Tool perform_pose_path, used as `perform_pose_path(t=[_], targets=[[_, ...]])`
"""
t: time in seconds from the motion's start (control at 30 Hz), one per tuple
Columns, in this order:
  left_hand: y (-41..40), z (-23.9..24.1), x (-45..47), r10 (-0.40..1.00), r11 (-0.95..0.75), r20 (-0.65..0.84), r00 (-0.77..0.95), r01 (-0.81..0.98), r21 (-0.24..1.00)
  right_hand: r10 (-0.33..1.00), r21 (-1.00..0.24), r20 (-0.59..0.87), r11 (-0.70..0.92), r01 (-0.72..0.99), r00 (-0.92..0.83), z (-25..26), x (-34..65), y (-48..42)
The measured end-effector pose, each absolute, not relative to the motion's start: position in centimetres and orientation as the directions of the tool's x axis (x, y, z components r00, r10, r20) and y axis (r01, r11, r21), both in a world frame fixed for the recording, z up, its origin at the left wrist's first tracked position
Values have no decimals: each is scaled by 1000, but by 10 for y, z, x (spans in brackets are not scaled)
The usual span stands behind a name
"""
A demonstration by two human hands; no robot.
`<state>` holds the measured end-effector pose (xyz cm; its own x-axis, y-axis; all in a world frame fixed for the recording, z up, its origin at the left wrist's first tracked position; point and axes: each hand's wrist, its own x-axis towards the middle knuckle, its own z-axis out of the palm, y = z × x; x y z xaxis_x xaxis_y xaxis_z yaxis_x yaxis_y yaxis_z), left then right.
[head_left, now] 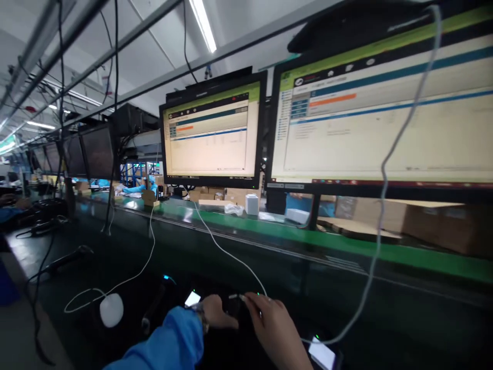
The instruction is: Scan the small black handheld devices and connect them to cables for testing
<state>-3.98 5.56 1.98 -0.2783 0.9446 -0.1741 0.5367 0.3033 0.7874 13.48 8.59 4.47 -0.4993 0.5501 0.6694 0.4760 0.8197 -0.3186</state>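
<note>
My left hand [215, 312], in a blue sleeve, is curled around a small dark device [233, 308] on the dark bench. My right hand [271, 321] reaches in from the right and pinches the plug end of a white cable [231, 255] at that device. A lit phone-like device [192, 298] lies just left of my left hand. Another small device with a lit screen [322, 354] lies right of my right hand, a second white cable [381, 205] running up from it.
Two lit monitors [210, 136] [385, 113] stand behind a green conveyor [346, 244]. A white round puck [111, 310] on a cable lies at left. Dark monitors [98, 151], a handheld scanner [63, 259] and cardboard boxes [435, 223] surround the bench.
</note>
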Motion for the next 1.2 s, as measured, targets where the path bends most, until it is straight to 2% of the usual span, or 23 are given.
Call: perform_pose_path(t=[0.07, 0.13, 0.23, 0.37, 0.47, 0.57, 0.8, 0.93, 1.1, 1.2], targets=[[56, 20, -49, 942, 280, -229, -245, 194, 940, 521, -257, 688, 826, 502, -505, 33, 128, 92], [52, 19, -53, 952, 218, -249, -178, -175, 960, 516, -231, 697, 819, 526, -498, 24, 121, 94], [42, 16, -54, 966, 129, -234, -110, -579, 805, 556, -255, 693, 785, 564, -460, 18, 113, 89], [27, 13, -56, 974, 102, -224, -41, -801, 590, 632, -362, 639, 750, 554, -438, 25, 105, 75], [21, 10, -57, 971, 125, -241, 1, -856, 501, 678, -460, 584, 730, 506, -447, 33, 102, 68], [18, 5, -53, 973, 121, -233, 4, -862, 493, 693, -486, 545, 719, 496, -471, 41, 103, 60], [20, -2, -50, 1000, -9, 28, 13, -755, 656, 695, -486, 528, 719, 497, -489, 49, 102, 50], [18, 0, -50, 996, -35, 84, 40, -670, 741, 695, -489, 537, 718, 495, -478, 52, 104, 48], [17, -3, -52, 993, -45, 100, 65, -570, 820, 678, -427, 483, 735, 527, -555, 63, 112, 44], [18, -9, -56, 998, -67, 67, -15, -450, 891, 678, -390, 442, 735, 554, -588, 68, 117, 45]])
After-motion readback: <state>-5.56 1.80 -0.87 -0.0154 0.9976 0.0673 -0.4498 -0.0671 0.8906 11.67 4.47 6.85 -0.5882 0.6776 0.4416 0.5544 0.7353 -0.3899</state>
